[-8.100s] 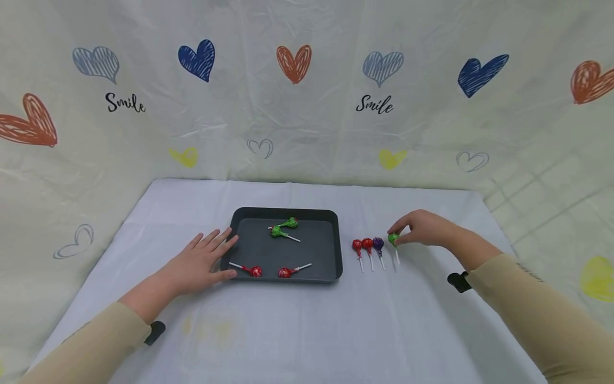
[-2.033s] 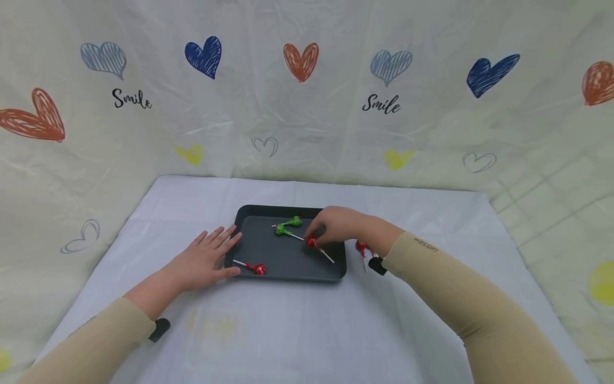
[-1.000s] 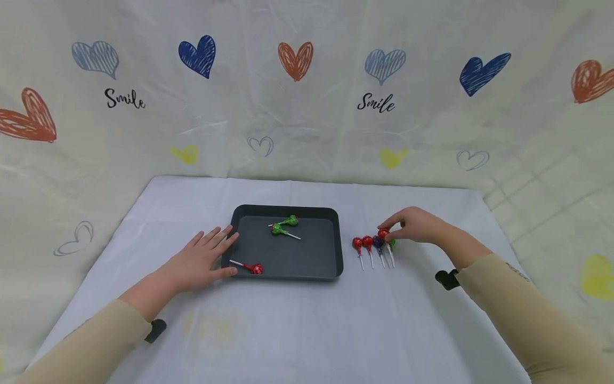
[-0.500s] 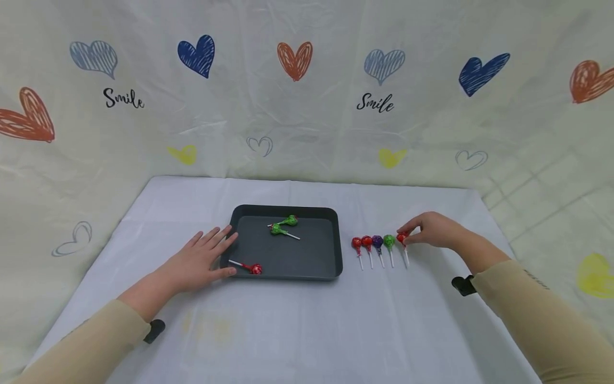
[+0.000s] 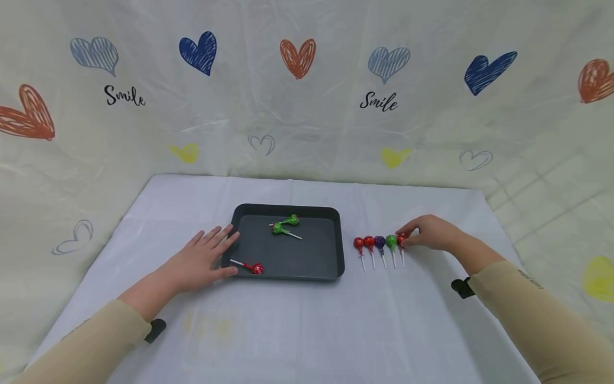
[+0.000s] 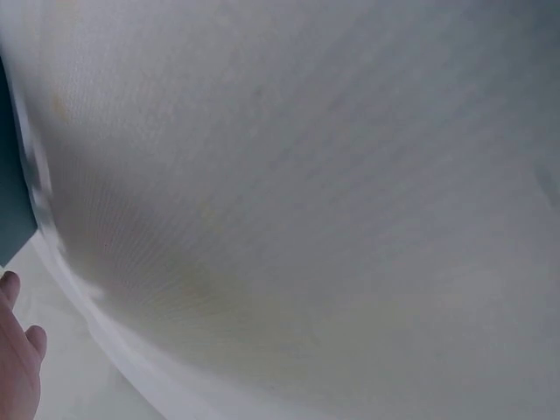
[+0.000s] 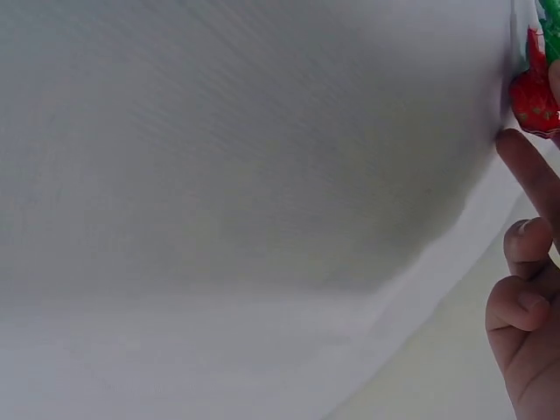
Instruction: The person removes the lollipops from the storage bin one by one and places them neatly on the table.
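Observation:
My right hand (image 5: 434,233) pinches a red-wrapped lollipop (image 5: 402,239) by its head, at the right end of a row on the white cloth. The right wrist view shows that red lollipop head (image 7: 532,103) near the fingertips. Leftward in the row lie a green lollipop (image 5: 391,241), a purple one (image 5: 379,242) and two red lollipops (image 5: 369,242), sticks towards me. My left hand (image 5: 199,261) lies with spread, straight fingers on the left edge of a dark grey tray (image 5: 307,253). Inside it are two green lollipops (image 5: 279,229) and one red lollipop (image 5: 257,268).
A white cloth (image 5: 307,330) covers the table. Behind it hangs a pale sheet (image 5: 326,128) printed with hearts and "Smile". The left wrist view shows mostly cloth, with part of the left hand (image 6: 17,367) at its lower left.
My right hand has carried a red lollipop from the tray to the row's right end, beyond the green one set there earlier. Its stick now lies straighter, nearer the green. The left hand stays put.

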Demonstrator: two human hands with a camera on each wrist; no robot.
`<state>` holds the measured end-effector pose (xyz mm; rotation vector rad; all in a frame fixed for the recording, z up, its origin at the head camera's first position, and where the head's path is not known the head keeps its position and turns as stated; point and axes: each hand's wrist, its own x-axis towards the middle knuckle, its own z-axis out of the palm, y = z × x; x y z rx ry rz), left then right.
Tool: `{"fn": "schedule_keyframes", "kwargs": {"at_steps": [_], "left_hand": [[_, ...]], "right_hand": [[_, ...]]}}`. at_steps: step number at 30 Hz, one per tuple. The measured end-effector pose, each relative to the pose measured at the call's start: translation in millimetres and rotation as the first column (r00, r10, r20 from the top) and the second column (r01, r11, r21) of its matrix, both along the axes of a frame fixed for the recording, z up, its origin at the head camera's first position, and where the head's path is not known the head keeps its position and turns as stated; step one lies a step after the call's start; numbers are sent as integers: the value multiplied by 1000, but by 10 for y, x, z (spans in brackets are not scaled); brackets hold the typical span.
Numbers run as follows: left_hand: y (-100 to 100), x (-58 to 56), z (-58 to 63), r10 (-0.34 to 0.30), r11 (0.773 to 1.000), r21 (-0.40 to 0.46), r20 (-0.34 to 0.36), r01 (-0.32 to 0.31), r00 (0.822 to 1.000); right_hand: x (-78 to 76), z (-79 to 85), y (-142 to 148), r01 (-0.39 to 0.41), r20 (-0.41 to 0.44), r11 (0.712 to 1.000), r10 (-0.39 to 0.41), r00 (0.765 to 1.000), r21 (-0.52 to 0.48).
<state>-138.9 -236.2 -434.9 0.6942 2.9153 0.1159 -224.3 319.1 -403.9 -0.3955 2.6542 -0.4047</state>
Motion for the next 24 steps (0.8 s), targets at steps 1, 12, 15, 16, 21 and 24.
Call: {"fn": "schedule_keyframes", "kwargs": {"at_steps": [1,12,15,16,21,24], "left_hand": [[0,-2,-3,-1,1000,1,0,1,1000],[-1,2,-9,-8,1000,30,-23,8,1000],[-5,-3,-12,-11,999,36,-23,12,1000],[-8,-5,-15,-12,999,41,-25,13,1000],[-31,-16,-52,-17,999,44,-34,18,999],[-35,-17,-55,-18,999,50,-37,20,999]], "right_hand": [[10,14,-1,1,-3,1000,-1,1000,0],[-31,216,-67,-7,-63,1000,7,998,4],[-71,258,-131,-18,-53,1000,18,998,-6],[-80,276,-163,-21,-48,1000,20,999,-11],[-128,348,-364,-57,-43,998,57,997,-3],[-167,379,-519,-84,-43,996,84,995,0]]}}
